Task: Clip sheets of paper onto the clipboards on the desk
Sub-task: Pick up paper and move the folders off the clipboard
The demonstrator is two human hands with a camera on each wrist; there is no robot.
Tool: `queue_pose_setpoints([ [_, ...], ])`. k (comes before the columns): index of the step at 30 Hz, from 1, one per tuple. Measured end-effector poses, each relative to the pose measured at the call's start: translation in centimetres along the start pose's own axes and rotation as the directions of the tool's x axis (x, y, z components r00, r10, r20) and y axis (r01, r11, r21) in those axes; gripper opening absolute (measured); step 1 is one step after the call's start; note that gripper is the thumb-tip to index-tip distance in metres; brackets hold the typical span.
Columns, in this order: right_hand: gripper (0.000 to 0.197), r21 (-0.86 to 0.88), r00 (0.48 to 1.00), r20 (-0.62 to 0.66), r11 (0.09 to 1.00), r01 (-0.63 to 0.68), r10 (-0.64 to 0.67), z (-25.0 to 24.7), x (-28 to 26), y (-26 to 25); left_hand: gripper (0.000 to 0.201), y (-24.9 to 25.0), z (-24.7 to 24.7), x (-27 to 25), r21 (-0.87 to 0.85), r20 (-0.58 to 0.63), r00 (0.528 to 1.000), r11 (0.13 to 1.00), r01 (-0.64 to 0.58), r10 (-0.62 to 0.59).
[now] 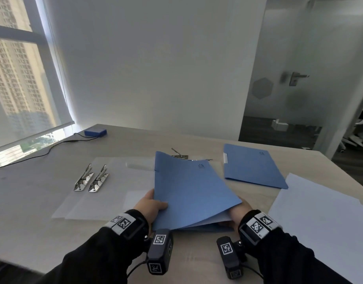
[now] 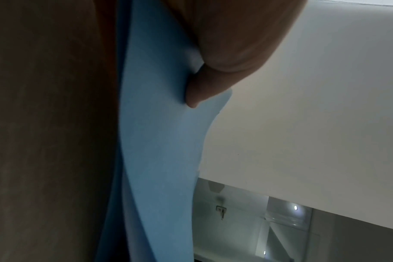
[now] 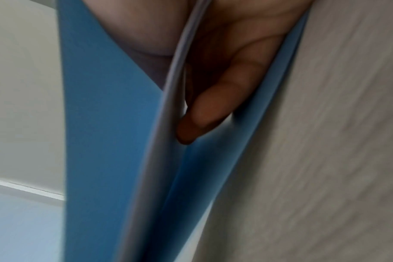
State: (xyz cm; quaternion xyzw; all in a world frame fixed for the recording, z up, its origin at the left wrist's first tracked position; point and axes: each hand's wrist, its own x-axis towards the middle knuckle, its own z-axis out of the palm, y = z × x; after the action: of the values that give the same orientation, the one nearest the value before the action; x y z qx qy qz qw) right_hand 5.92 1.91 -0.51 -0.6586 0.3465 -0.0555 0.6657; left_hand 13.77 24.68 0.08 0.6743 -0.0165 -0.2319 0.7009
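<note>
Fingers of the left hand point(image 1: 151, 203) pinch the thin, bendy blue folder point(image 1: 193, 193) cover at its near edge, while the right hand point(image 1: 237, 212) reaches between its sheets, grip unclear.

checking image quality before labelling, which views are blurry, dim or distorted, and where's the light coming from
Head view: daylight enters from the window at left; wide-angle bending of its frame; hands and blue folder fairly sharp. Left wrist view: the left half is dark, out-of-focus skin of the left hand, the folder soft. Right wrist view: motion-smeared desk grain, the right hand shadowed inside the folder.

no legible text anywhere
</note>
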Motion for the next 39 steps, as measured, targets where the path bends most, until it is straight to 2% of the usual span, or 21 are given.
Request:
queue_pose_setpoints([
  [2, 0.019, 0.136, 0.999, 0.035, 0.99, -0.035, 0.031, -0.7, -0.5, 0.1, 0.055, -0.1, -0.4, -0.5, -0.006, 0.002, 0.999, 0.999, -0.044, 0.044],
  [3, 0.022, 0.148, 0.998, 0.055, 0.988, -0.038, 0.03, -1.0, -0.9, 0.0, 0.056, -0.1, -0.6, -0.8, -0.016, 0.006, 0.998, 0.998, -0.063, 0.064],
  [7, 0.04, 0.182, 0.996, 0.028, 0.98, 0.082, -0.088, -2.1, -1.7, -0.5, 0.058, 0.3, -2.0, -1.8, -0.084, 0.003, 0.992, 0.989, -0.125, 0.126],
  [9, 0.035, 0.072, 0.98, -0.002, 0.978, 0.198, -0.198, -2.5, -2.2, -0.8, 0.059, 0.7, -2.6, -2.1, -0.105, 0.002, 0.986, 0.981, -0.163, 0.164],
  [11, 0.025, -0.012, 0.961, 0.03, 0.961, 0.277, -0.276, -2.6, -2.9, -0.7, 0.058, 1.0, -2.7, -2.5, -0.136, 0.014, 0.98, 0.972, -0.194, 0.197],
  [15, 0.024, 0.239, 0.948, 0.193, 0.949, 0.204, -0.253, -1.8, -4.1, -0.5, 0.051, 1.6, -1.7, -3.5, -0.165, 0.061, 0.972, 0.963, -0.214, 0.226],
  [18, 0.032, 0.227, 0.92, 0.166, 0.922, 0.314, -0.354, -2.4, -4.5, -0.6, 0.04, 1.8, -1.1, -3.4, -0.042, 0.052, 0.98, 0.981, -0.192, 0.194],
  [20, 0.033, 0.157, 0.906, 0.102, 0.906, 0.393, -0.411, -3.5, -4.6, -0.6, 0.035, 1.9, -1.2, -3.0, 0.218, 0.026, 0.984, 0.96, -0.176, 0.175],
  [21, 0.033, 0.125, 0.898, 0.088, 0.899, 0.42, -0.431, -4.3, -4.7, -0.5, 0.035, 2.1, -1.3, -2.7, 0.378, -0.022, 0.975, 0.904, -0.198, 0.223],
  [22, 0.034, 0.093, 0.89, 0.086, 0.893, 0.441, -0.448, -5.0, -4.9, -0.4, 0.034, 2.3, -1.4, -2.5, 0.512, -0.077, 0.947, 0.827, -0.231, 0.312],
  [23, 0.034, 0.077, 0.884, 0.079, 0.887, 0.455, -0.46, -5.7, -5.1, -0.3, 0.031, 2.7, -1.5, -2.3, 0.594, -0.119, 0.9, 0.757, -0.273, 0.419],
  [25, 0.034, 0.076, 0.882, 0.064, 0.884, 0.462, -0.467, -7.0, -5.5, -0.2, 0.027, 3.8, -1.4, -2.2, 0.675, -0.149, 0.795, 0.648, -0.353, 0.588],
  [26, 0.034, 0.085, 0.879, 0.07, 0.881, 0.466, -0.472, -7.6, -5.7, -0.2, 0.03, 4.3, -1.3, -2.0, 0.724, -0.153, 0.749, 0.588, -0.36, 0.645],
  [27, 0.034, 0.092, 0.877, 0.071, 0.879, 0.469, -0.475, -8.0, -6.0, -0.2, 0.038, 4.6, -1.2, -1.5, 0.782, -0.153, 0.728, 0.532, -0.325, 0.669],
  [28, 0.035, 0.096, 0.872, 0.078, 0.874, 0.476, -0.483, -8.4, -6.3, -0.2, 0.047, 5.0, -1.0, -1.3, 0.826, -0.148, 0.741, 0.494, -0.271, 0.655],
  [30, 0.036, 0.104, 0.866, 0.088, 0.869, 0.483, -0.492, -8.9, -6.8, -0.1, 0.057, 5.3, -0.5, -0.7, 0.87, -0.118, 0.837, 0.462, -0.172, 0.534],
  [31, 0.036, 0.1, 0.864, 0.08, 0.866, 0.49, -0.498, -9.4, -7.0, -0.1, 0.056, 5.3, 0.1, -0.3, 0.87, -0.075, 0.886, 0.464, -0.166, 0.458],
  [32, 0.036, 0.087, 0.859, 0.076, 0.861, 0.5, -0.507, -9.9, -7.2, -0.2, 0.056, 5.3, 0.6, 0.0, 0.85, -0.028, 0.915, 0.492, -0.19, 0.402],
  [34, 0.036, 0.052, 0.852, 0.056, 0.854, 0.518, -0.52, -10.8, -7.3, -0.2, 0.05, 4.8, 2.0, 0.2, 0.759, 0.026, 0.929, 0.598, -0.259, 0.369],
  [38, 0.035, 0.01, 0.853, 0.015, 0.854, 0.521, -0.521, -12.4, -7.4, 0.0, 0.042, 4.5, 4.5, -0.5, 0.751, 0.043, 0.948, 0.615, -0.24, 0.316],
  [39, 0.034, 0.002, 0.856, 0.008, 0.856, 0.517, -0.517, -12.7, -7.4, 0.2, 0.042, 4.3, 5.1, -0.4, 0.724, 0.048, 0.957, 0.65, -0.231, 0.286],
])
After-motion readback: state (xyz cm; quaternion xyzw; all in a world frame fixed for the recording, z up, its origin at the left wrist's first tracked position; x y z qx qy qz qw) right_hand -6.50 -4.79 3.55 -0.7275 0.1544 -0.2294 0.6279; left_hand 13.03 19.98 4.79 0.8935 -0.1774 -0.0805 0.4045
